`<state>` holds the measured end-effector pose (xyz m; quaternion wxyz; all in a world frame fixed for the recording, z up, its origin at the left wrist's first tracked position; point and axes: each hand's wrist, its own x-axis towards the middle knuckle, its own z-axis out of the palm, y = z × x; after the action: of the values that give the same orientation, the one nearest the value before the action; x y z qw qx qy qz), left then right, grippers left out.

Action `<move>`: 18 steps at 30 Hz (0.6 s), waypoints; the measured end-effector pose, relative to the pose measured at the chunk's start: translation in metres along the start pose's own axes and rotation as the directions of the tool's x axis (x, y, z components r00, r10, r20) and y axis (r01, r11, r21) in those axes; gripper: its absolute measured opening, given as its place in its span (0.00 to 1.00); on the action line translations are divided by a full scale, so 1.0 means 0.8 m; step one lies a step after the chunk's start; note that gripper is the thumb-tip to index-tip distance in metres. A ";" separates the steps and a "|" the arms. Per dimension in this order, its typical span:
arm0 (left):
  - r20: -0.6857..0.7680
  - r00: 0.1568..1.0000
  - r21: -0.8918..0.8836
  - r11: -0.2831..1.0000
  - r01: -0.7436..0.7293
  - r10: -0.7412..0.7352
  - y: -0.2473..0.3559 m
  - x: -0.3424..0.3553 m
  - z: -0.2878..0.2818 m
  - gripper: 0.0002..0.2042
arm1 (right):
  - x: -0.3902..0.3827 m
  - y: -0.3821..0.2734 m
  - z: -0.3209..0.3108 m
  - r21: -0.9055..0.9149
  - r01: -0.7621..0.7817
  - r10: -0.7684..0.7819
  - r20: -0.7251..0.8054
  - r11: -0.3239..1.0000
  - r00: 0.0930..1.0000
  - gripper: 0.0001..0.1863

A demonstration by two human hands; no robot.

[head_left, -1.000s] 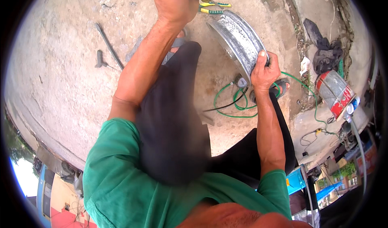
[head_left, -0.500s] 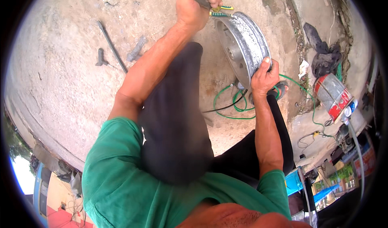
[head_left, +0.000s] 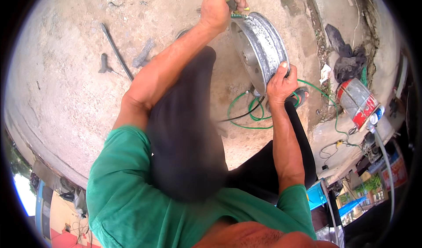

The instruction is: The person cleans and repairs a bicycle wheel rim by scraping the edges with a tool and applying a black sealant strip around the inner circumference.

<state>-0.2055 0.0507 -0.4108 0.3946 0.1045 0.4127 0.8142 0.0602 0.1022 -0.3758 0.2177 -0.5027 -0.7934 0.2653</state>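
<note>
A silver metal wheel rim (head_left: 269,39), its outer band patchy white and grey, stands tilted on its edge in front of me. Around its near edge my right hand (head_left: 282,84) is closed, thumb on the outer band and fingers mostly hidden behind. At the rim's far edge, my left hand (head_left: 217,7) is closed on a tool with green-and-yellow grips (head_left: 238,15). Fingers cover most of that tool, and its kind cannot be made out. My bent left knee, in dark trousers, rises between my arms.
A green hose (head_left: 233,112) loops near my right foot. Left on the concrete lie a long dark bar (head_left: 115,50), a dark-handled tool (head_left: 104,63) and a grey piece (head_left: 143,54). To the right are dark cloth (head_left: 349,65) and a red-and-silver can (head_left: 358,101).
My left hand has moved right, closer to the rim, and less of the green-and-yellow tool shows. My right hand keeps its hold. The whole view has shifted slightly.
</note>
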 end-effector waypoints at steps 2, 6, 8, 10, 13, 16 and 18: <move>-0.045 0.999 -0.221 0.975 -0.032 0.023 0.021 0.008 0.003 0.19 | -0.002 0.005 -0.002 -0.011 -0.022 0.022 -0.023 1.000 0.999 0.18; -0.082 0.996 -0.348 0.938 -0.013 -0.016 0.041 0.000 0.013 0.18 | 0.002 0.006 -0.003 -0.020 -0.011 0.011 -0.009 1.000 1.000 0.18; -0.054 0.995 0.090 0.992 -0.084 0.089 -0.001 -0.013 -0.004 0.19 | -0.002 0.000 -0.002 -0.013 -0.018 0.018 0.002 1.000 1.000 0.18; -0.059 0.997 0.012 0.999 -0.045 0.046 0.000 -0.007 -0.003 0.16 | 0.003 -0.001 0.002 0.005 -0.024 0.024 -0.034 1.000 0.999 0.18; -0.154 0.988 -0.259 0.966 -0.018 -0.023 0.013 0.005 -0.003 0.18 | 0.000 0.003 0.000 0.022 0.006 -0.005 -0.018 1.000 1.000 0.18; -0.062 0.998 -0.446 0.895 -0.008 -0.022 0.083 -0.002 0.024 0.18 | -0.002 0.004 -0.003 -0.025 -0.019 0.018 -0.024 1.000 1.000 0.17; 0.056 0.998 -0.258 0.966 -0.006 0.022 0.058 -0.012 0.017 0.16 | 0.000 -0.001 -0.001 -0.004 -0.021 0.021 -0.012 1.000 1.000 0.17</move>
<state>-0.2180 0.0354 -0.3654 0.4110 0.0789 0.2909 0.8604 0.0604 0.1019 -0.3743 0.2186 -0.5131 -0.7874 0.2627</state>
